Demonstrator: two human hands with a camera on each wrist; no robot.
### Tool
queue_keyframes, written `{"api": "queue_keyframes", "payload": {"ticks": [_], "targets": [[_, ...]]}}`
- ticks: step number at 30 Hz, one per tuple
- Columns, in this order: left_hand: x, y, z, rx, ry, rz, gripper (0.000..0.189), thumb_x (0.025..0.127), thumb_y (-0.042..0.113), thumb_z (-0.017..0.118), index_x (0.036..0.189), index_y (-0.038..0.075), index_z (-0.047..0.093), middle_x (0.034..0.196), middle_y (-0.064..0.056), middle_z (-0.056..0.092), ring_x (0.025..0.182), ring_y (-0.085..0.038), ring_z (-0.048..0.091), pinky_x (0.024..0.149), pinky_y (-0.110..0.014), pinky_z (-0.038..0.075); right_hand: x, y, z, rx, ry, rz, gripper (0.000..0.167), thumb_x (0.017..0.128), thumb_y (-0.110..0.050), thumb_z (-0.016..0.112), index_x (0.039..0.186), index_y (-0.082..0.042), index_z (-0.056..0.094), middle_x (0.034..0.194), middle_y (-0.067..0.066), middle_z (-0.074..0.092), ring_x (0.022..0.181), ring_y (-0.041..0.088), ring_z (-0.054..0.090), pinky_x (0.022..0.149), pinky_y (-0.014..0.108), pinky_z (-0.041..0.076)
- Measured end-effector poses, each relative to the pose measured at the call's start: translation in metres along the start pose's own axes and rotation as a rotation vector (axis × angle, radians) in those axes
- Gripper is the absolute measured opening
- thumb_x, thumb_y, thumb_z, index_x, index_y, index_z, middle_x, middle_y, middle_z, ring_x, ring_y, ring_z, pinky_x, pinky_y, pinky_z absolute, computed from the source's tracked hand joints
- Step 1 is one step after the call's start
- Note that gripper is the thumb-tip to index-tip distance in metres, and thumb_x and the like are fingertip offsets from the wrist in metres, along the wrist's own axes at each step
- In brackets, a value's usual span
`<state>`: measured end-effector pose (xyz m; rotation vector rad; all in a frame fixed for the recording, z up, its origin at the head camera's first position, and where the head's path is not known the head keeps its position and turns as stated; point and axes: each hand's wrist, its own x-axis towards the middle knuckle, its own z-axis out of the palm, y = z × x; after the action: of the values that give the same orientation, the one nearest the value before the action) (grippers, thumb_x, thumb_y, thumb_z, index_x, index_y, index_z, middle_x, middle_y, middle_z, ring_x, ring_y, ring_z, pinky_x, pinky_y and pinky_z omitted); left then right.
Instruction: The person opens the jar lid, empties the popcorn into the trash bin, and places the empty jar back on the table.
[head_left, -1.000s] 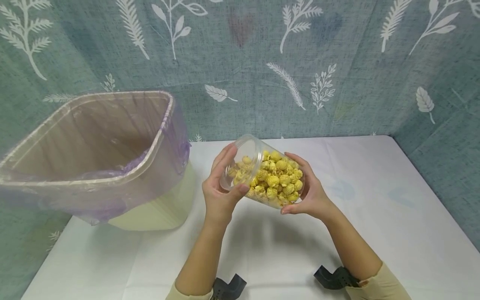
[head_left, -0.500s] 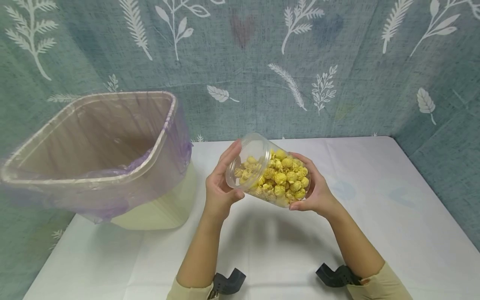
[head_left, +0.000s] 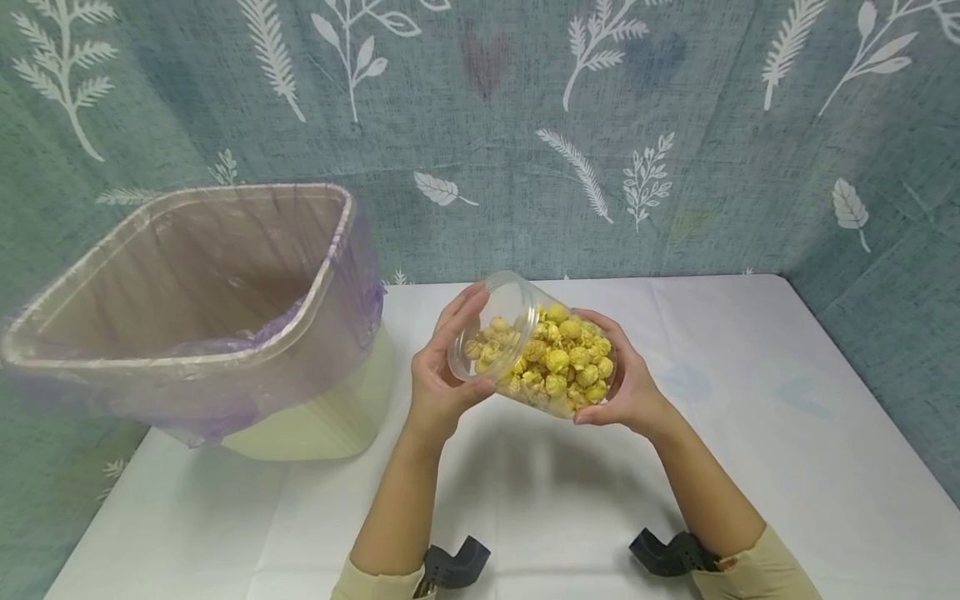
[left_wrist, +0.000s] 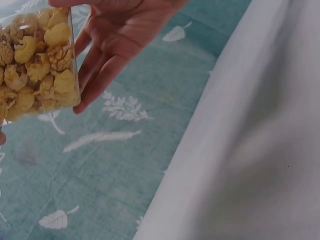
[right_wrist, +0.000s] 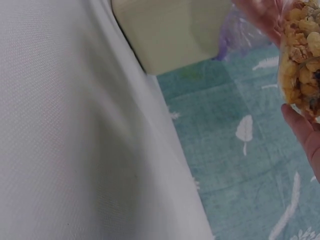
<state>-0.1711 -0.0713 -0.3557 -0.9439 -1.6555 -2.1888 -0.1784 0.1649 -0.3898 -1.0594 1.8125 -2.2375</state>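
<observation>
A clear plastic jar (head_left: 555,354) partly filled with yellow popcorn is held tilted on its side above the table, its lidded or rimmed end toward the upper left. My left hand (head_left: 442,375) grips that end, fingers over the top and thumb below. Around the base at the right curls my right hand (head_left: 630,383), thumb underneath. In the left wrist view the popcorn (left_wrist: 37,65) presses against the clear wall, with the right hand (left_wrist: 117,45) at the base. The right wrist view catches only part of the jar (right_wrist: 302,60) at its edge.
To the left stands a cream bin (head_left: 322,417) lined with a translucent purple bag (head_left: 360,275), its mouth facing up. A white cloth covers the table (head_left: 735,433). Behind hangs a teal curtain (head_left: 495,217) with white leaf prints. Dark wrist mounts (head_left: 457,562) sit on both forearms.
The jar and both hands shifted slightly right, then back a little left and down. The head view has also moved a little. Both hands keep their hold on the jar.
</observation>
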Motion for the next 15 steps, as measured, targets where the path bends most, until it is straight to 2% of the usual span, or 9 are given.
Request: {"api": "queue_keyframes", "payload": {"ticks": [2,4,7,9,12,15], "targets": [[0.0,0.001,0.004,-0.002,0.038,-0.028,0.068,0.072,0.049,0.078,0.132,0.029,0.055,0.15,-0.011,0.031,0.141,-0.028,0.023,0.105,-0.041,0.039,0.0,0.0,-0.001,-0.009,0.014,0.003,0.102,0.069,-0.012,0.085,0.148,-0.014,0.021,0.133,0.004,0.042,0.113,0.015,0.056,0.078,0.032,0.057],[-0.001,0.001,0.009,-0.001,0.083,-0.057,0.074,0.071,0.049,0.078,0.135,0.021,0.053,0.15,-0.011,0.031,0.141,-0.027,0.024,0.099,-0.034,0.046,0.001,-0.001,-0.002,-0.033,0.037,0.007,0.104,0.067,-0.013,0.086,0.148,-0.014,0.021,0.134,0.004,0.04,0.115,0.014,0.054,0.08,0.031,0.056],[-0.001,0.002,0.017,0.016,0.167,-0.114,0.086,0.07,0.05,0.079,0.139,0.009,0.048,0.15,-0.009,0.032,0.14,-0.025,0.025,0.095,-0.031,0.049,0.001,-0.002,-0.003,-0.081,0.073,0.013,0.106,0.065,-0.012,0.087,0.148,-0.013,0.021,0.135,0.004,0.039,0.114,0.014,0.053,0.081,0.031,0.056],[-0.002,0.005,0.022,0.039,0.214,-0.15,0.093,0.07,0.051,0.078,0.14,0.001,0.043,0.15,-0.008,0.033,0.14,-0.023,0.026,0.1,-0.033,0.045,0.001,-0.002,-0.003,-0.104,0.09,0.018,0.107,0.064,-0.01,0.088,0.148,-0.013,0.021,0.135,0.003,0.039,0.113,0.014,0.053,0.081,0.03,0.056],[-0.004,0.01,0.027,0.074,0.255,-0.187,0.096,0.068,0.054,0.078,0.141,0.003,0.042,0.149,-0.006,0.033,0.14,-0.022,0.026,0.104,-0.039,0.041,0.0,-0.002,-0.004,-0.113,0.094,0.021,0.107,0.063,-0.009,0.088,0.148,-0.013,0.022,0.134,0.004,0.039,0.113,0.014,0.052,0.082,0.03,0.056],[-0.005,0.013,0.03,0.072,0.257,-0.181,0.097,0.068,0.054,0.078,0.142,0.004,0.041,0.149,-0.005,0.033,0.14,-0.022,0.026,0.109,-0.044,0.033,0.0,-0.002,-0.004,-0.111,0.098,0.012,0.106,0.063,-0.01,0.088,0.147,-0.013,0.024,0.135,0.004,0.039,0.115,0.014,0.051,0.083,0.03,0.055]]}}
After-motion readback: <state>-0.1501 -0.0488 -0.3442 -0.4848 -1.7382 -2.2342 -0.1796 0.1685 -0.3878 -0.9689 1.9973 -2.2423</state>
